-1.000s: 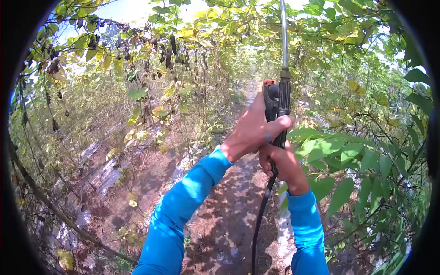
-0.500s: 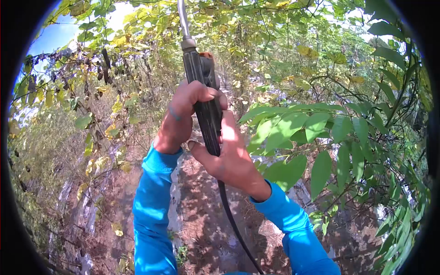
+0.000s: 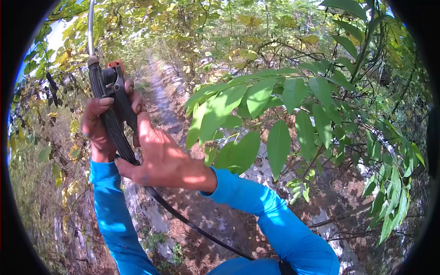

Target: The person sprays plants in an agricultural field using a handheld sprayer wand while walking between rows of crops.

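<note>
Spray gun (image 3: 111,124), black, held between: left hand (image 3: 97,126) curled round it at eight o'clock, right hand (image 3: 161,159) closed about its base at four o'clock.

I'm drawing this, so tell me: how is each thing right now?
Spray-wand handle: tilted, held
Lever: pressed or not, can't tell
Metal lance: attached, tip out of view
Black hose: curved
Left hand: closed around handle
Right hand: on handle's lower end
Green leaves: hanging, partly sunlit

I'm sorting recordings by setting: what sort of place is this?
Outdoors, probably a cultivated plot: a dirt path through dense growth, yellowing foliage, and a black-handled wand.
</note>
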Available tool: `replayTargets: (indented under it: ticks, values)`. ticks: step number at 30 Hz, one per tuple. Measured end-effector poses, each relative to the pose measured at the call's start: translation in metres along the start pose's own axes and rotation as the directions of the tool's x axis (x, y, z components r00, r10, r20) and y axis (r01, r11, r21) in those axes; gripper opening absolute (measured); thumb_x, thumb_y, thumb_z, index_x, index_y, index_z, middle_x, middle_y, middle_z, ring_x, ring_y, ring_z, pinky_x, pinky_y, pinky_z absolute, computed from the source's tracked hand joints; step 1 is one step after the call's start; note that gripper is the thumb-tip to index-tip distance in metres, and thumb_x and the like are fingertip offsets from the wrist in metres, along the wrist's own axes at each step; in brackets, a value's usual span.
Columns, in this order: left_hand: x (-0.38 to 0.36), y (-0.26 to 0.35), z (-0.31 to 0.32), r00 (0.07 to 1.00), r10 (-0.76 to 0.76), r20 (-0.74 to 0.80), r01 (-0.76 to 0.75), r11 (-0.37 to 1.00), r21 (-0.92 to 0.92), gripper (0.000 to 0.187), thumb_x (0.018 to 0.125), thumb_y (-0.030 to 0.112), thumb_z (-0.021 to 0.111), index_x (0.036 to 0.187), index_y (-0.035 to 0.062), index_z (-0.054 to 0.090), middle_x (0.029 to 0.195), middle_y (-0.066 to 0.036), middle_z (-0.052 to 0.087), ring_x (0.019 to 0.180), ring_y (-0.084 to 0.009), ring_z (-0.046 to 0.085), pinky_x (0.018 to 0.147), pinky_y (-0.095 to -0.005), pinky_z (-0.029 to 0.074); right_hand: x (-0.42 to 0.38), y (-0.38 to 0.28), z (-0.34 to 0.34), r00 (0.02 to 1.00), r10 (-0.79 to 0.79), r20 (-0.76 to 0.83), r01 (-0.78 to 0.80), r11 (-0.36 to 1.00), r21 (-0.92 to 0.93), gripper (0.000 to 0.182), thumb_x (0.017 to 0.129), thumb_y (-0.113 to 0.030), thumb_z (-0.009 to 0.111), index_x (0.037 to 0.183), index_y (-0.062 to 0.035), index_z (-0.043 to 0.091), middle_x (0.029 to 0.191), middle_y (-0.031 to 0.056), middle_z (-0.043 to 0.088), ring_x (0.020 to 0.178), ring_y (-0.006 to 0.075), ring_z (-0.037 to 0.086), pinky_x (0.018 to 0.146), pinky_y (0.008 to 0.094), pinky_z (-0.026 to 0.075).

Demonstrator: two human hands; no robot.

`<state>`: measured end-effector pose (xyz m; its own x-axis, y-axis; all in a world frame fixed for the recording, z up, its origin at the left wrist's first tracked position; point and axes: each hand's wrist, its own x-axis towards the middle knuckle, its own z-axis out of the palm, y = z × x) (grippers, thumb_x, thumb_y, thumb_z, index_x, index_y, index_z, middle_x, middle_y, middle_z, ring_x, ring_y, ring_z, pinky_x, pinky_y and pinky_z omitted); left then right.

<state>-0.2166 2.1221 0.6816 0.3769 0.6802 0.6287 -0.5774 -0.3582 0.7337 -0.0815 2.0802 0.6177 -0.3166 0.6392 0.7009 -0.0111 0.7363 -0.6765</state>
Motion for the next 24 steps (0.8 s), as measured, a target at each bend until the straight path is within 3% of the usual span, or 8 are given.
replayTargets:
  ticks: [4,6,9,13,14,17,19,24]
  values:
    - [0.002,-0.005,0.004,0.999,0.027,0.021,-0.027,0.999,0.039,0.052,0.078,0.022,0.055,0.122,-0.0037,0.046,0.102,-0.014,0.053,0.081,-0.0259,0.055,0.074,-0.0361,0.050,0.001,0.011,-0.005,0.997,-0.079,-0.026,0.080,0.994,0.075,0.091,0.076,-0.028,0.074,0.132,0.0216,0.020,0.110,0.0419,0.053,0.102,0.0512,0.059,0.088,0.0491,0.050]
    - [0.007,-0.007,0.006,0.998,0.052,0.033,-0.054,0.997,0.063,0.051,0.078,0.022,0.054,0.122,-0.0036,0.046,0.102,-0.013,0.053,0.082,-0.0259,0.056,0.074,-0.0358,0.050,0.005,0.022,-0.005,0.931,-0.324,-0.168,0.311,0.945,-0.100,0.079,0.076,-0.019,0.075,0.130,0.0141,0.028,0.095,0.0288,0.062,0.084,0.0398,0.066,0.075,0.0443,0.054]
    - [0.015,-0.011,0.009,0.995,0.073,0.073,-0.078,0.995,0.069,0.051,0.079,0.020,0.053,0.124,-0.0030,0.045,0.103,-0.013,0.053,0.085,-0.0259,0.056,0.075,-0.0362,0.050,0.008,0.034,-0.003,0.880,-0.388,-0.275,0.309,0.906,-0.289,0.079,0.074,-0.017,0.077,0.131,0.0124,0.031,0.093,0.0271,0.060,0.077,0.0387,0.065,0.068,0.0447,0.054]
    - [0.024,-0.011,0.020,0.999,0.045,0.027,-0.048,0.990,0.130,0.054,0.080,0.018,0.051,0.129,-0.0018,0.044,0.105,-0.013,0.052,0.086,-0.0258,0.055,0.073,-0.0360,0.050,0.003,0.022,-0.023,0.942,-0.186,-0.280,0.148,0.977,-0.154,0.076,0.073,-0.017,0.078,0.128,0.0130,0.034,0.088,0.0259,0.058,0.072,0.0366,0.064,0.060,0.0434,0.053]
    - [0.026,-0.011,0.020,0.999,0.023,0.046,-0.029,0.992,0.121,0.056,0.080,0.018,0.051,0.131,-0.0013,0.043,0.105,-0.013,0.052,0.086,-0.0258,0.054,0.072,-0.0362,0.050,0.004,0.026,-0.030,0.783,-0.587,-0.205,0.411,0.736,-0.538,0.075,0.073,-0.015,0.077,0.128,0.0138,0.035,0.084,0.0246,0.057,0.070,0.0356,0.063,0.056,0.0428,0.051]
    - [0.028,-0.013,0.030,0.996,0.018,0.088,-0.027,0.994,0.101,0.057,0.080,0.018,0.050,0.134,-0.0012,0.042,0.106,-0.013,0.052,0.084,-0.0256,0.054,0.071,-0.0372,0.051,0.003,0.030,-0.038,0.461,-0.887,0.005,0.529,0.270,-0.804,0.063,0.074,-0.013,0.074,0.120,0.0140,0.040,0.069,0.0191,0.053,0.062,0.0322,0.062,0.047,0.0410,0.047]
    - [0.025,-0.016,0.029,0.996,0.022,0.083,-0.033,0.991,0.129,0.057,0.081,0.018,0.048,0.134,-0.0007,0.041,0.106,-0.013,0.052,0.083,-0.0255,0.055,0.070,-0.0367,0.051,-0.003,0.035,-0.033,0.736,-0.672,-0.085,0.486,0.612,-0.623,0.056,0.074,-0.015,0.074,0.112,0.0116,0.043,0.065,0.0176,0.052,0.060,0.0330,0.061,0.048,0.0420,0.047]
    - [0.014,-0.024,0.007,0.995,0.042,-0.086,-0.011,0.942,0.335,0.037,0.090,0.025,0.047,0.117,0.0005,0.051,0.108,-0.013,0.053,0.085,-0.0236,0.056,0.071,-0.0335,0.051,-0.006,0.027,-0.039,0.993,-0.092,-0.070,0.086,0.993,-0.086,0.057,0.072,-0.023,0.075,0.108,0.0085,0.045,0.070,0.0156,0.055,0.064,0.0297,0.062,0.058,0.0422,0.050]
